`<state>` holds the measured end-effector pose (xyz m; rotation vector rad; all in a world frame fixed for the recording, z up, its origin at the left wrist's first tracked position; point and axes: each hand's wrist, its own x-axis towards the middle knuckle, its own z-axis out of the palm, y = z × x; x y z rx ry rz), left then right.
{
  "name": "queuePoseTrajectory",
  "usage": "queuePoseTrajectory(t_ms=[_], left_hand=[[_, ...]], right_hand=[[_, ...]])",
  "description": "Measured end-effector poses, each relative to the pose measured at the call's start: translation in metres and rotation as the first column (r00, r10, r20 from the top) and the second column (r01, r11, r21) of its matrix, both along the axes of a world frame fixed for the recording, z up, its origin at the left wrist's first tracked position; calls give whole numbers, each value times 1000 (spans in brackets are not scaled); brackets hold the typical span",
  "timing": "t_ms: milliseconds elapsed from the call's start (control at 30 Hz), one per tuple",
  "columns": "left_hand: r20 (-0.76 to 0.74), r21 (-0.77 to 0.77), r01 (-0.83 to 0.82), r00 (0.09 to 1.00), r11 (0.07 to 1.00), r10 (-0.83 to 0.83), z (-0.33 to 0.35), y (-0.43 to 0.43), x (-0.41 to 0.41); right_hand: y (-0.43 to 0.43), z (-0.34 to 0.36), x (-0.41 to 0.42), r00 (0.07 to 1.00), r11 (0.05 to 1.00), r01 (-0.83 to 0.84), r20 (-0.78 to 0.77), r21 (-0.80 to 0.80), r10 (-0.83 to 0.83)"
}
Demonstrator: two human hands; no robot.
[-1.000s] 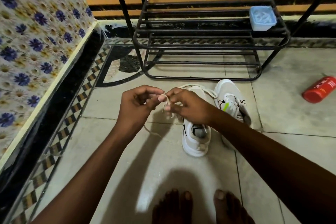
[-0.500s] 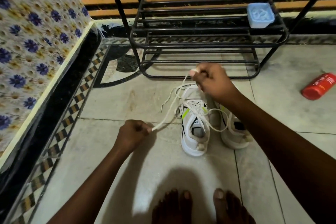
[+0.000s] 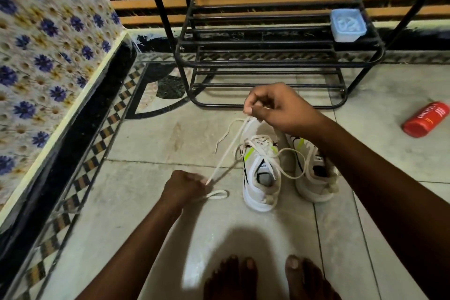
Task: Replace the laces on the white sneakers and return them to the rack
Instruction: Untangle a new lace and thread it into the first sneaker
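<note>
Lace (image 3: 229, 149), cream-white, runs taut on a slant just below the frame's centre. Its upper end is pinched between thumb and fingertips of the right hand (image 3: 275, 107) at 2 o'clock. Its lower end goes into the left hand (image 3: 183, 187) at 7 o'clock, which is curled into a fist around it. A small loop of the lace pokes out of that fist, and a loose tail droops from the right hand's pinch. Whether this stretch is threaded into a shoe I cannot tell.

Two white sneakers with lime and black marks stand side by side on the floor at 4 o'clock, toes toward the rack. The 9 o'clock sneaker (image 3: 254, 191) has lacing bunched over its tongue, and a slack loop trails from there across the 3 o'clock sneaker (image 3: 316, 189), which the right forearm partly covers.

The floor (image 3: 146, 214) is pale, glossy stone tile with a chequered brown border and a black band (image 3: 80, 129) along the 9 o'clock side. Above that band rises a wall of blue-and-yellow floral tiles (image 3: 36, 56).

At 12 o'clock stands one black metal shoe rack (image 3: 267, 63) with barred tiers, and behind it are orange and dark stripes. One pale blue plastic tub (image 3: 348, 25) sits on a tier at 1 o'clock. One red bottle (image 3: 425, 119) lies on its side on the floor at 3 o'clock, well apart from the shoes. Two bare feet, the left foot (image 3: 231, 277) and the right foot (image 3: 306, 275), show at 6 o'clock.
</note>
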<state>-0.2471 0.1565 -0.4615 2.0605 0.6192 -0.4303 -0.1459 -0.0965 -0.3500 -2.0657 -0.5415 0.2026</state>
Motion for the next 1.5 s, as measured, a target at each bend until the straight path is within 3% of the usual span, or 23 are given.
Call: queuePoseTrajectory(t_ms=[67, 133, 200, 267, 333, 400, 467, 500, 567, 600, 667, 733, 833, 900, 967, 1033, 1067, 1100, 1167, 1233, 1267, 1400, 1500], left_hand=[[95, 92, 15, 995, 996, -23, 3, 3, -2], [302, -341, 45, 951, 939, 64, 17, -4, 1], [310, -760, 189, 946, 622, 92, 35, -13, 3], [335, -831, 290, 942, 474, 10, 44, -19, 0], [318, -823, 277, 948, 495, -2, 32, -13, -4], [208, -722, 113, 976, 683, 58, 14, -3, -5], [166, -290, -20, 984, 957, 71, -8, 14, -5], [125, -9, -29, 992, 1000, 30, -13, 24, -6], [26, 379, 93, 993, 921, -111, -6, 32, -8], [54, 378, 133, 985, 916, -165, 3, 29, -7], [244, -48, 221, 948, 974, -203, 22, 14, -4], [374, -496, 330, 916, 804, -146, 43, -12, -2], [357, -662, 249, 934, 707, 6, 53, -32, -2], [314, -587, 131, 947, 799, 75, 34, -16, 1], [257, 12, 173, 951, 985, -170, 12, 5, 5], [-72, 602, 301, 943, 740, -325, 3, 19, 2], [-84, 651, 296, 943, 699, -321, 6, 18, 2], [1, 577, 271, 943, 770, -333, 13, 14, 3], [282, 89, 292, 909, 952, -305, 28, -3, 6], [419, -406, 402, 880, 821, -224, 50, -29, 6], [454, -502, 408, 875, 763, -168, 55, -38, 7], [433, -380, 178, 901, 907, 5, 31, -21, 14], [125, 208, 226, 959, 952, -255, 0, 13, 18]], right_hand=[[6, -1, -5, 997, 996, -72, -9, -60, 72], [19, -1, -15, 977, 979, -201, -80, -30, 198], [29, -1, -25, 944, 954, -292, -138, 73, 300], [29, 2, -29, 941, 947, -282, -149, 153, 304], [22, 7, -28, 960, 961, -216, -141, 176, 241], [11, 8, -23, 979, 978, -147, -120, 147, 165], [-1, 6, -15, 993, 993, -82, -82, 86, 89], [-5, 4, -14, 996, 997, -58, -60, 50, 61], [-3, 1, -16, 997, 998, -62, -47, -1, 62], [2, 0, -20, 994, 996, -90, -58, -10, 89], [16, -2, -30, 980, 982, -188, -74, -11, 187], [28, -4, -37, 968, 969, -248, -36, -14, 247], [22, 0, -34, 985, 985, -166, -36, 37, 168], [6, 3, -26, 996, 995, -93, -15, 27, 93], [-9, 0, -19, 999, 999, -39, 24, -33, 40], [-12, -4, -19, 1000, 997, -17, 25, -75, 19], [-9, -5, -21, 999, 996, -30, 20, -82, 31], [-3, -5, -24, 998, 995, -60, 16, -81, 61], [12, -4, -32, 987, 986, -151, 42, -65, 154], [20, -3, -33, 977, 980, -193, 81, -43, 196], [19, -3, -32, 982, 984, -175, 73, -27, 177], [-10, 2, -21, 1000, 999, -21, 6, 37, 21], [-26, -4, -18, 1000, 999, 27, 11, -31, -26]])
